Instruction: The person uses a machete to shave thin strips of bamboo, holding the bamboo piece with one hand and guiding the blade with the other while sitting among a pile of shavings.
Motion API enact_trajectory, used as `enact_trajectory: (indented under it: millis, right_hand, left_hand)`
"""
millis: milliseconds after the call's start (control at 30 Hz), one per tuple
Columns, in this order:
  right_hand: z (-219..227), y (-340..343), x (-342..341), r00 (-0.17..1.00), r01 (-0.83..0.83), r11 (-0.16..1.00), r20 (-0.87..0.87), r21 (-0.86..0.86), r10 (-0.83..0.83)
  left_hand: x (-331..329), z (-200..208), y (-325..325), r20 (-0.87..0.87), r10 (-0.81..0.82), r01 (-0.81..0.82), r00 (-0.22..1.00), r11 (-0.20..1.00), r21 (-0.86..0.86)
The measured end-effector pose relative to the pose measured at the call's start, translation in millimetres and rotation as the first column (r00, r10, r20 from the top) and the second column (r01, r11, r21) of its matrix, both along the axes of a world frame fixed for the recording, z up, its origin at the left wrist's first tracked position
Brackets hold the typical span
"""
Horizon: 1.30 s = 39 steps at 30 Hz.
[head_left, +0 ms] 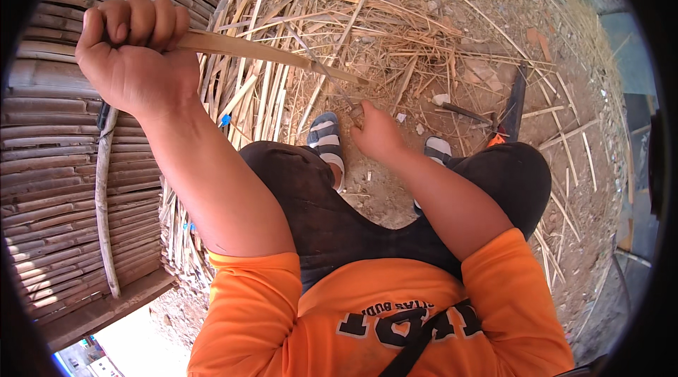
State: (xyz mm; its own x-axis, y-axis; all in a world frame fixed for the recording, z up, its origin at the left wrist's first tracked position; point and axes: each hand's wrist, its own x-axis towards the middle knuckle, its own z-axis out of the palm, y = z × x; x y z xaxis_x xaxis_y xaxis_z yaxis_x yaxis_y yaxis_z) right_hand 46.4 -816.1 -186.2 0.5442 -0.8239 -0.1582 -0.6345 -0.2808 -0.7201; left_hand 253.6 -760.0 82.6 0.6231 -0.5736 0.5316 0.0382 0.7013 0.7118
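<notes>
My left hand (138, 48) is raised at the upper left, its fingers wrapped round the end of a flat, pale bamboo strip (240, 46). The strip runs to the right and slightly down across the space before my knees. Low in front of me, between my feet, my right hand (374, 130) is closed round the handle of a knife (341, 94). Its thin blade points up and left and crosses the strip near the strip's far end. Most of the knife's handle is hidden by my fingers.
Split bamboo strips (265, 101) and shavings (417, 31) cover the ground ahead. A bamboo slat wall (63, 165) stands close on my left. A long dark blade-like tool (515, 101) and a short dark rod (462, 112) lie beyond my right knee.
</notes>
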Motion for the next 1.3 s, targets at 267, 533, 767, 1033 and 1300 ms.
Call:
enact_trajectory:
  millis: [267,533,767,1033,1300]
  right_hand:
    - [-18.6,-9.7,-1.8,0.992,0.082,0.990,0.081,0.114,-0.092]
    - [61.5,-16.5,9.6,0.920,0.072,0.997,0.386,0.007,-0.069]
    - [-34.5,-6.7,-15.9,0.994,0.056,0.990,-0.103,0.130,-0.042]
    - [17.7,-17.3,1.6,0.983,0.082,0.991,0.158,0.110,-0.099]
    - [-29.6,-3.4,-3.4,0.993,0.077,0.996,0.093,-0.034,-0.073]
  left_hand:
    - [7.3,3.1,3.3,-0.041,0.034,-0.035,0.999,0.999,-0.024]
    - [19.0,0.4,8.6,0.025,-0.230,0.231,0.973,0.971,-0.061]
    - [22.3,-4.5,8.7,-0.056,-0.035,0.033,0.998,0.999,-0.033]
    - [42.7,-10.7,10.3,-0.062,-0.228,0.225,0.972,0.973,-0.059]
    - [33.3,-5.0,7.8,0.030,-0.359,0.361,0.933,0.930,-0.065]
